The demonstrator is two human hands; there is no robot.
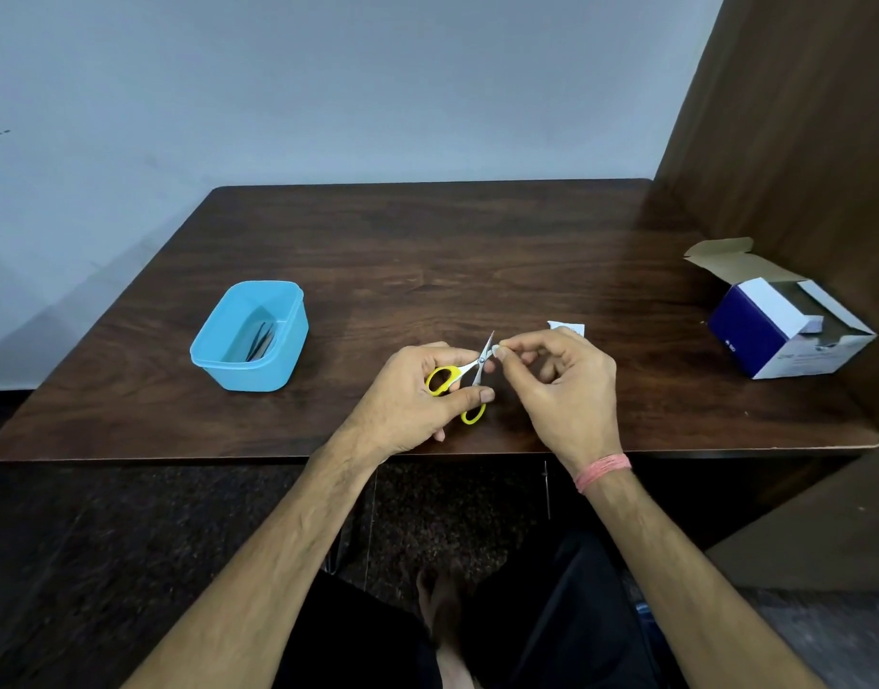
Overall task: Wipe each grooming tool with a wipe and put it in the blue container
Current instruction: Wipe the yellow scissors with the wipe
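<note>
While left hand (417,390) grips yellow scissors (459,377) (handle end), right hand (561,385) pinches wipe (496,350) vs blades.

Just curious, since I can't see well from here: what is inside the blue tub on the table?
Inside the blue container lie a few slim dark tools, leaning toward its right side; they look like tweezers, but are too small to tell. Its near wall hides part of the floor.
</note>
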